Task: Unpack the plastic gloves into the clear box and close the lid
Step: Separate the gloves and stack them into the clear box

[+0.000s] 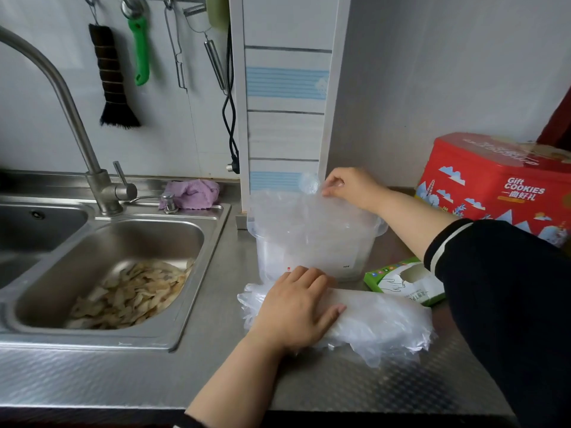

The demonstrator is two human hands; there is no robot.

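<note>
A clear box [355,261] stands on the steel counter against the tiled pillar. A thin plastic glove [296,217] hangs over its open top, and my right hand [349,188] pinches that glove's upper edge above the box. In front of the box lies a pile of plastic gloves [383,325]. My left hand [296,310] rests flat on the left part of this pile, fingers straight. The green and white glove carton [401,282] lies to the right of the box, its opening facing up. No lid can be made out.
A steel sink [197,273] with pale food scraps in its basin fills the left, with a tap [77,125] behind. A purple cloth [193,193] lies at the sink's back. A red cookie tin [494,186] stands at the far right. Utensils hang on the wall.
</note>
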